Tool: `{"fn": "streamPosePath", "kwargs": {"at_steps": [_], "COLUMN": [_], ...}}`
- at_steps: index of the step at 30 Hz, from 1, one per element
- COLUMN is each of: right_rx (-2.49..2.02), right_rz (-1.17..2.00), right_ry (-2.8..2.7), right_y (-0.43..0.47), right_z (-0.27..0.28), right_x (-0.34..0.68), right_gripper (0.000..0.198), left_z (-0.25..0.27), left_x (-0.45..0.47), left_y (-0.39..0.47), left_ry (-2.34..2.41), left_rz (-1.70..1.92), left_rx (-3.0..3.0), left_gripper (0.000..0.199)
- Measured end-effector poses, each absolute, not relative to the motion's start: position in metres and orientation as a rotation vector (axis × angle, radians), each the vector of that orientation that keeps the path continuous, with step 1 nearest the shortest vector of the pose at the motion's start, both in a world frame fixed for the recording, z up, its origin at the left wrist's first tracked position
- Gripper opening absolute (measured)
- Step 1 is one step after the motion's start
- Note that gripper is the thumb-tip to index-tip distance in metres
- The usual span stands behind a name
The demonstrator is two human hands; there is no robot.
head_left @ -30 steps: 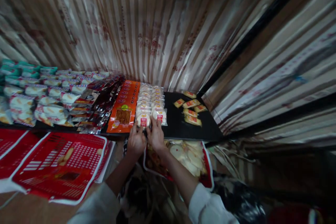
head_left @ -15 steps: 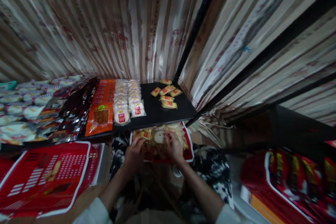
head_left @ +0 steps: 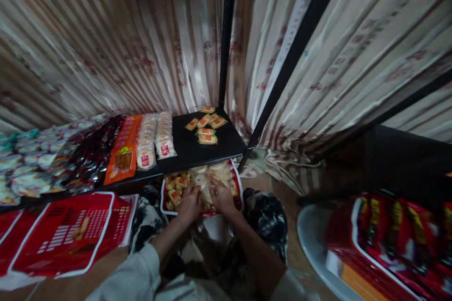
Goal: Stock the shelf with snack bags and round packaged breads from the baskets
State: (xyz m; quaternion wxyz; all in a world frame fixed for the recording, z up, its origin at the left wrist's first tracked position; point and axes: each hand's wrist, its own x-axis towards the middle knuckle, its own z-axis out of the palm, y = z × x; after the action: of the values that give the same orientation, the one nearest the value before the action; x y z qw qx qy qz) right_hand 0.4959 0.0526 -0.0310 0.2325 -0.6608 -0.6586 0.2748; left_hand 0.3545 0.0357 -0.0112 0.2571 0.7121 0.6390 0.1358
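A red basket with a white rim (head_left: pixel 241 197) sits below the shelf edge, between my knees. Small yellow-wrapped snack packets (head_left: pixel 174 196) fill its left side, and pale clear-wrapped snacks (head_left: pixel 222 169) lie at its right and back. My left hand (head_left: pixel 189 204) and my right hand (head_left: pixel 222 199) are both over the basket, fingers curled around a clear packet with a round white cracker (head_left: pixel 200 181). The packet is between the two hands, partly covered by the fingers.
On the black shelf (head_left: pixel 190 153) lie loose yellow packets (head_left: pixel 207 138), two rows of white cracker packs (head_left: pixel 165 146), an orange bag (head_left: pixel 122 155) and dark shiny packets (head_left: pixel 92 155). Red baskets stand left (head_left: pixel 67 240) and right (head_left: pixel 344 230). A black post (head_left: pixel 254 138) rises beside the shelf.
The view has turned to the right, so shelf and basket sit further left. My hands have come closer together around the clear packet, and more of the yellow packets shows.
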Motion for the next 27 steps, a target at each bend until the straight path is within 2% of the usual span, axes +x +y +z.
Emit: {"fn": "streamPosePath", "kwargs": {"at_steps": [15, 22, 27], "right_rx": [-1.64, -1.575, -1.458], "right_rz": [0.95, 1.06, 1.204], "right_ry": [-1.597, -1.503, -1.433], "right_y": [0.058, 0.065, 0.073], "right_z": [-0.043, -0.055, -0.059], "right_x": [0.493, 0.494, 0.496], "right_gripper": [0.043, 0.038, 0.034], "left_z": [-0.029, -0.029, -0.034], "left_x": [0.38, 0.384, 0.38], "left_y": [0.041, 0.053, 0.061], "left_ry": [1.932, 1.991, 2.055], "left_rz": [0.359, 0.379, 0.48], "left_rx": [1.813, 1.672, 1.6], "left_gripper": [0.042, 0.049, 0.04]}}
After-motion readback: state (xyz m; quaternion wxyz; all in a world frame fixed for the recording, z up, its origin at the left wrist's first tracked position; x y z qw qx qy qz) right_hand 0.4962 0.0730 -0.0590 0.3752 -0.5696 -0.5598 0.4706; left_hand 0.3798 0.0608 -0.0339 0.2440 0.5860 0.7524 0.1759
